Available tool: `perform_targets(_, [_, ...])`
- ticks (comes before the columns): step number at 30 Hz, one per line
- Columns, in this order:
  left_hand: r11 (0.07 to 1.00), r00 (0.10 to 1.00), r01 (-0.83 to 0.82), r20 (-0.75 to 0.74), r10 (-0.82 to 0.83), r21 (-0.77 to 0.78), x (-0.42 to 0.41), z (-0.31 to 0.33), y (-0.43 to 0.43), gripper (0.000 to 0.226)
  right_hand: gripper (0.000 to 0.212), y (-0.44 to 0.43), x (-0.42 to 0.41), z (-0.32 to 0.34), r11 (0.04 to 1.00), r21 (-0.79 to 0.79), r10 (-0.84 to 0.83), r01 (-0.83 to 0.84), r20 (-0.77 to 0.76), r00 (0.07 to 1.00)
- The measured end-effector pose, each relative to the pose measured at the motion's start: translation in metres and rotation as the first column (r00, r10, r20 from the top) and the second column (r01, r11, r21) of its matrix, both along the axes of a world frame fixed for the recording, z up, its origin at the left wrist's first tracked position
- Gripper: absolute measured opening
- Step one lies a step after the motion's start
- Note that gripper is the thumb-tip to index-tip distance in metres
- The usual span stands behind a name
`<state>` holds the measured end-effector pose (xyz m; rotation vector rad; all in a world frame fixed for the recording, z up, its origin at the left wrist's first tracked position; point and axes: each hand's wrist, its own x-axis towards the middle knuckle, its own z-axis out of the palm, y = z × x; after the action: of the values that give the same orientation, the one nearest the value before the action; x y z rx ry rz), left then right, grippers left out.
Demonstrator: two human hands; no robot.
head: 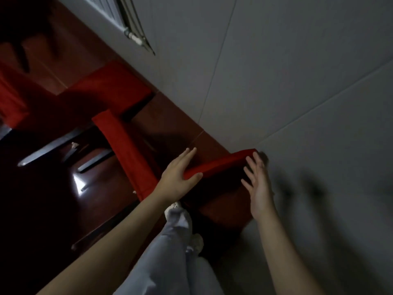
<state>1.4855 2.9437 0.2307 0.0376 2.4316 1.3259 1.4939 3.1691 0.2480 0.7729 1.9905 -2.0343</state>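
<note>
By the wall, left hand and right hand, grips straight-fingered, at the red cushion

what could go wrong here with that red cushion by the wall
The red cushion has no firm grip: the left hand meets one end with straight fingers and the right hand is open, so it may slip. Its other end lies close to the wall, where the right fingers could get squeezed.

Bare forearms, pale grey trousers and seemingly white shoes.
</note>
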Motion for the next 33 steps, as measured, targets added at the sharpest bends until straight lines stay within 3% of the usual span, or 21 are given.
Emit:
perform_targets(5, [0.996,0.998,-0.044,0.047,0.048,-0.073,-0.044,-0.052,0.007,0.074,0.052,0.019,-0.049,-0.058,0.992,-0.111,-0.044,0.054,0.089,0.995])
perform_targets(8, [0.992,0.996,-0.06,0.064,0.068,-0.109,-0.061,-0.087,0.018,0.075,0.049,0.03,-0.073,-0.096,0.999,-0.033,0.011,-0.007,0.124,0.992])
perform_targets(11, [0.984,0.998,-0.028,0.056,0.039,-0.176,-0.068,-0.136,0.038,0.079,0.048,0.043,-0.093,-0.148,0.981,0.125,0.135,-0.149,0.12,0.984])
perform_targets(15, [0.953,0.978,0.07,0.208,-0.008,-0.295,-0.069,-0.209,0.08,0.088,0.077,0.069,-0.109,-0.217,0.862,0.243,0.404,-0.445,0.202,0.892])
perform_targets(17, [0.938,0.953,0.099,0.302,0.006,-0.331,-0.071,-0.238,0.1,0.094,0.087,0.083,-0.118,-0.241,0.703,0.381,0.541,-0.6,0.262,0.799])
perform_targets(20, [0.903,0.931,0.16,0.364,-0.005,-0.398,-0.074,-0.274,0.13,0.103,0.1,0.104,-0.135,-0.272,0.204,0.657,0.714,-0.725,0.407,0.57])
perform_targets(22, [0.868,0.929,0.219,0.367,-0.047,-0.445,-0.076,-0.29,0.142,0.106,0.107,0.114,-0.139,-0.286,-0.068,0.677,0.719,-0.733,0.542,0.434])
perform_targets(24, [0.829,0.923,0.272,0.376,-0.082,-0.488,-0.08,-0.302,0.15,0.107,0.11,0.123,-0.145,-0.3,-0.252,0.643,0.685,-0.723,0.646,0.337])
perform_targets(26, [0.796,0.916,0.312,0.388,-0.105,-0.519,-0.086,-0.308,0.153,0.107,0.109,0.127,-0.153,-0.309,-0.333,0.624,0.655,-0.707,0.693,0.303])
perform_targets(33, [0.779,0.922,0.317,0.368,-0.12,-0.541,-0.108,-0.336,0.152,0.103,0.1,0.13,-0.19,-0.348,-0.41,0.596,0.663,-0.69,0.715,0.223])
